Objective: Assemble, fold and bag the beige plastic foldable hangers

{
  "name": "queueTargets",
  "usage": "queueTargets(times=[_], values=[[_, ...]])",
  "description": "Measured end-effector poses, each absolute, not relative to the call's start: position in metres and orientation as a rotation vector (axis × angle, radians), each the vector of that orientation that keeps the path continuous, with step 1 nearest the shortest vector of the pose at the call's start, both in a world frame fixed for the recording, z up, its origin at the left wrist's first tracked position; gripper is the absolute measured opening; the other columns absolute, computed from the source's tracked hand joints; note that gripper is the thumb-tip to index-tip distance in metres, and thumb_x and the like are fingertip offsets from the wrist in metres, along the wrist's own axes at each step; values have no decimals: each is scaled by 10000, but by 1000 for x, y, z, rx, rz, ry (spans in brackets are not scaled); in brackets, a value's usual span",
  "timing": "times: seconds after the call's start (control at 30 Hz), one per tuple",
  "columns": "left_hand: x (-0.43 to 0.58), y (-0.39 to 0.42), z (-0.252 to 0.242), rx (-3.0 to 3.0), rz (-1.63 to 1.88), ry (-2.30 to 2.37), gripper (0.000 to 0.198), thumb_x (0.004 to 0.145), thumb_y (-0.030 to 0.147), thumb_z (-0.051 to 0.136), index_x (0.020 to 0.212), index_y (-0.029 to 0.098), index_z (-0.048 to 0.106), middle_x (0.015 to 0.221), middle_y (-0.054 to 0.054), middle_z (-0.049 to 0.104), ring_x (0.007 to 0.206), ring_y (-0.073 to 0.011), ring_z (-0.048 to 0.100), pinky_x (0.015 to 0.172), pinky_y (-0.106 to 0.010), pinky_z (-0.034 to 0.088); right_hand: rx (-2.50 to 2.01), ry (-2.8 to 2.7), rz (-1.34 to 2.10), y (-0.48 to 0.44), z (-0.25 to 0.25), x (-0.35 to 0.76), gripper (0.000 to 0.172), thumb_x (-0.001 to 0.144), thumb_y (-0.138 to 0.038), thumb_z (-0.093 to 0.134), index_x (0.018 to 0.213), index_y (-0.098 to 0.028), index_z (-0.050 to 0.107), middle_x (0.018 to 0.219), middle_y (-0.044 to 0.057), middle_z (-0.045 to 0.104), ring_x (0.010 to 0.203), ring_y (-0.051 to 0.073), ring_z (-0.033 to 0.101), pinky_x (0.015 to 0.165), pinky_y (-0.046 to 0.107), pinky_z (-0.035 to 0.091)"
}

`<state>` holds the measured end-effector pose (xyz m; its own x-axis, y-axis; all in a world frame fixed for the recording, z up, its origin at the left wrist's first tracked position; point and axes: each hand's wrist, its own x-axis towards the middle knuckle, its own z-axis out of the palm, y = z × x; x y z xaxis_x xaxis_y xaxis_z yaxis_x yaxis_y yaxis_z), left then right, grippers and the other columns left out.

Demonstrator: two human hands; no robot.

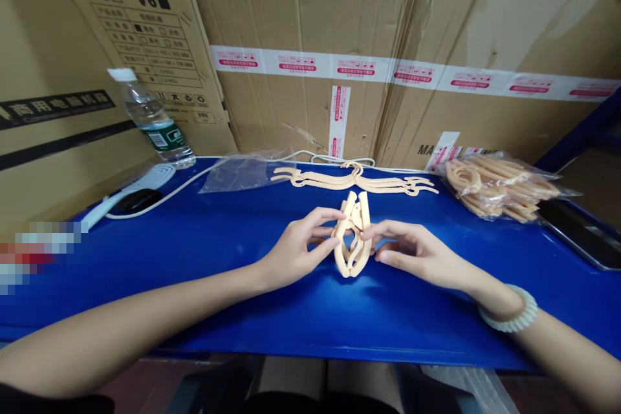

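Note:
A beige plastic folding clothes hanger [363, 207], its two arms folded together, is held above the blue table in front of me. My left hand [303, 246] grips its left arm between thumb and fingers. On the other side, the fingertips of my right hand [417, 252] hold the right arm, with the thumb slightly apart. The hook shows between the folded arms. Just behind lie several unfolded beige hangers [325, 179], stacked with their hooks pointing to the back.
A clear plastic bag [233, 173] lies left of the stacked hangers. Bagged hangers [499, 184] and a black phone-like device [582, 233] are at the right. A water bottle [155, 123], a pale hairbrush [130, 187] and a white cable [182, 187] are at the left. Cardboard boxes [291, 110] wall the back.

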<state>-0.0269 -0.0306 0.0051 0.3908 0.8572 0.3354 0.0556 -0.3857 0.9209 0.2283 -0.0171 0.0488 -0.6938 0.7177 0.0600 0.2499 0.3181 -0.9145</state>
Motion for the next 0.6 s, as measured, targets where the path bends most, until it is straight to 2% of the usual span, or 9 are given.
queueTargets(times=[0.1,0.23,0.3,0.37,0.5,0.6], values=[[-27,-34,8,1846,1048,728,367,960,229,589,1318,191,520,1370,-147,635,1242,-276,648,1041,-432,561,-843,-2104,1421,-15,50,231,394,916,-385,684,1263,-199,667,1131,93,720,1009,201,674,914,373,540],[-29,-33,11,1861,1087,711,383,965,229,578,1342,216,513,1588,-153,409,1381,-290,524,1121,-454,488,-904,-1933,1504,-5,54,242,436,877,-407,726,1236,-162,690,883,57,716,823,168,657,829,352,534],[-31,-31,10,1868,1113,783,410,974,234,560,1378,232,488,1586,-144,412,1389,-280,515,1133,-468,469,-968,-1822,1478,2,55,250,425,838,-428,757,1160,-153,720,826,46,693,746,156,627,772,347,530],[-34,-29,9,1989,1105,845,407,968,215,553,1372,234,508,1536,-134,484,1403,-275,496,1154,-491,437,-1051,-1757,1419,9,54,257,409,803,-460,775,1068,-151,732,792,37,672,682,143,592,696,328,518],[-37,-28,5,2374,958,774,350,943,173,558,1289,217,596,1459,-140,562,1404,-295,472,1174,-532,389,-1228,-1927,1203,21,49,266,431,804,-534,744,986,-146,696,859,62,681,679,147,582,619,297,502],[-37,-30,4,2563,826,671,332,959,192,548,1284,214,610,1471,-139,552,1435,-308,420,1172,-529,390,-1228,-2201,960,20,47,269,450,837,-528,706,1113,-174,671,1031,91,695,786,181,618,695,336,549]])
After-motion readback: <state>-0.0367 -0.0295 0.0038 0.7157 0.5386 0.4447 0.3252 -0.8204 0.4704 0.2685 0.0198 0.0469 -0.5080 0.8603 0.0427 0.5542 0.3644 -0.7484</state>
